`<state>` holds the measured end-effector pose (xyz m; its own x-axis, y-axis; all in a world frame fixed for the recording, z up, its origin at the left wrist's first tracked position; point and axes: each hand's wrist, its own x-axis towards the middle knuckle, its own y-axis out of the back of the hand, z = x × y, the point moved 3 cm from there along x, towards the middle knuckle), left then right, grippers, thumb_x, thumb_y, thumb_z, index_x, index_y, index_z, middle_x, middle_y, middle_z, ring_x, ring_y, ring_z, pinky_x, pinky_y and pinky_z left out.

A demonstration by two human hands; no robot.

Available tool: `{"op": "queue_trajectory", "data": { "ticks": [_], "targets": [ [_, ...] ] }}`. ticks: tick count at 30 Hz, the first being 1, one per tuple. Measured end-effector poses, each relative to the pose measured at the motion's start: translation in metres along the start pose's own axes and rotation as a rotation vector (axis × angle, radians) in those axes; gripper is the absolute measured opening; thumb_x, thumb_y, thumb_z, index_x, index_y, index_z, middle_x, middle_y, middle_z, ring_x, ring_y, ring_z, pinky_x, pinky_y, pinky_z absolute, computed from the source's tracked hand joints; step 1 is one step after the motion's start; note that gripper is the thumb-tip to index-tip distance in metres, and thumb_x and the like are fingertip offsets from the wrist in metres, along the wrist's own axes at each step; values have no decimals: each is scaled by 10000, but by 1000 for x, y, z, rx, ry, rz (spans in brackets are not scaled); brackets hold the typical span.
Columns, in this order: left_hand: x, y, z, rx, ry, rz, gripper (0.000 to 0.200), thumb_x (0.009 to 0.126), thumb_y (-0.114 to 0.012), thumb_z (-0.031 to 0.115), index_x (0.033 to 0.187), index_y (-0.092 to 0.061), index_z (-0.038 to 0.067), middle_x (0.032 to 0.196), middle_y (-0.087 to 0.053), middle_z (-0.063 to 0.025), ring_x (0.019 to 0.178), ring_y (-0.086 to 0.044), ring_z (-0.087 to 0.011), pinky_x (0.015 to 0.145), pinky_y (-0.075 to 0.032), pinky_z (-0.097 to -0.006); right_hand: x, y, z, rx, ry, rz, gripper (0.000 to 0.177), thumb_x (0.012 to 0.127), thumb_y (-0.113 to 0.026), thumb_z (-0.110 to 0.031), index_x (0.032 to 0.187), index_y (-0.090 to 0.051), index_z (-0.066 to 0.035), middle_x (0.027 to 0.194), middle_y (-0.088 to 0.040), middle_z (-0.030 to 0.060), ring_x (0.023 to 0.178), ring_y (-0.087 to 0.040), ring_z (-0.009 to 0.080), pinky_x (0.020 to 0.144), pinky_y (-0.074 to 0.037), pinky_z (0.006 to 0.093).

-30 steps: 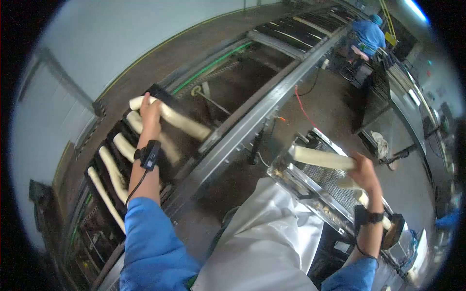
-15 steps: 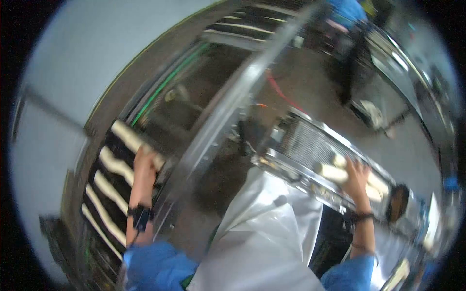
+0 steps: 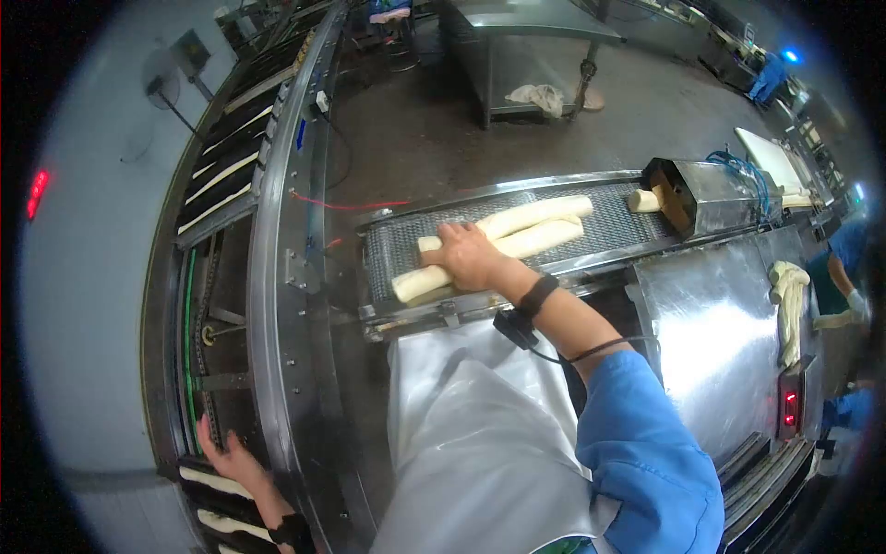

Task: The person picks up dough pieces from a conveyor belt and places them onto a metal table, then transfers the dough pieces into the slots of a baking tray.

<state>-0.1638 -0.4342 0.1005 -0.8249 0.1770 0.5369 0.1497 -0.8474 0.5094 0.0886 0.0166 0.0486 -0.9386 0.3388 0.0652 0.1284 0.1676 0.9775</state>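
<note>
On the mesh conveyor in front of me lie long pale dough rolls (image 3: pixel 540 214), side by side. My right hand (image 3: pixel 469 257) is wrapped over their near left ends, fingers curled round the dough; the undersides of the fingers are hidden. At the lower left, my left hand (image 3: pixel 233 466) is held with thumb and fingers apart and nothing in it. It hovers by the tray line, close to a dough strip (image 3: pixel 221 482) in a dark grooved tray (image 3: pixel 208 503).
The mesh conveyor (image 3: pixel 609 198) runs to a metal housing (image 3: pixel 715 198), where another dough piece (image 3: pixel 644 200) sits. A steel rail (image 3: pixel 268 323) separates me from the tray line. A steel table (image 3: pixel 711 314) holds dough (image 3: pixel 789 309). Co-workers (image 3: pixel 844 254) stand at far right.
My view has turned right. My left hand has come off the dough strip it was touching and opened. My right hand now grips dough rolls nearer the left end of the mesh conveyor.
</note>
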Motion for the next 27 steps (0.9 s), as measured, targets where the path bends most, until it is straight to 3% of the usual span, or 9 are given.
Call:
{"op": "queue_trajectory", "data": {
  "ticks": [7,9,10,13,15,18,21,25,27],
  "targets": [
    [-60,-193,157,-400,-47,-962,761,712,-689,-62,1404,-383,13,1421,-424,-137,1317,-407,-259,1089,-335,-418,-38,77,0,600,-77,673,433,614,-663,24,1008,-604,-146,1024,-488,196,1024,-486,400,871,-435,436],
    [-122,-274,205,-972,435,-1324,970,717,-770,35,1502,-201,84,1519,-276,-150,1409,-268,-273,1111,-281,-420,-49,101,-3,607,-78,773,485,586,-654,55,1035,-584,-115,979,-469,135,998,-480,337,881,-430,404],
    [-147,-315,230,-942,31,-1183,795,748,-772,81,1434,-371,81,1430,-421,-154,1351,-376,-261,1051,-358,-378,-57,110,-5,641,-142,797,509,580,-657,57,1054,-580,-109,1002,-475,132,1020,-482,323,895,-429,394],
    [-160,-328,334,-635,-143,-1195,529,792,-756,117,1273,-550,40,1252,-587,-126,1164,-551,-226,925,-448,-322,-104,147,-1,623,-203,832,579,592,-677,65,1134,-552,-94,1104,-503,103,1052,-508,268,922,-434,355],
    [-166,-298,377,-1066,220,-1156,309,833,-726,146,1110,-645,34,1073,-669,-77,958,-623,-169,794,-483,-287,-138,163,32,1390,-230,945,535,688,-647,52,1183,-509,-96,1110,-536,74,989,-544,236,874,-470,344],
    [-166,-306,396,-1310,600,-1342,299,894,-645,208,1116,-613,10,1000,-648,-85,911,-620,-181,815,-485,-319,-225,210,78,1690,-239,1195,536,756,-651,48,1250,-489,-84,1068,-570,58,972,-576,182,890,-486,347],
    [-149,-300,401,-1495,895,-1347,208,893,-616,230,1002,-587,55,796,-571,-53,760,-576,-178,723,-493,-332,-318,265,98,1562,-110,1441,522,783,-608,83,1271,-488,-60,1061,-584,78,944,-615,199,852,-541,366],
    [-136,-284,398,-1386,867,-1381,214,892,-606,286,972,-552,94,746,-501,-6,689,-499,-138,642,-439,-313,-448,338,132,1231,-151,1610,503,786,-570,111,1257,-509,-54,1023,-617,120,854,-654,255,730,-581,374],
    [-149,-274,381,-1326,817,-1374,217,899,-601,299,979,-551,103,749,-499,1,684,-491,-131,654,-432,-311,-537,358,162,-114,-584,1316,459,822,-557,36,1272,-502,-35,1065,-610,124,924,-625,236,800,-529,319]
  ]
}}
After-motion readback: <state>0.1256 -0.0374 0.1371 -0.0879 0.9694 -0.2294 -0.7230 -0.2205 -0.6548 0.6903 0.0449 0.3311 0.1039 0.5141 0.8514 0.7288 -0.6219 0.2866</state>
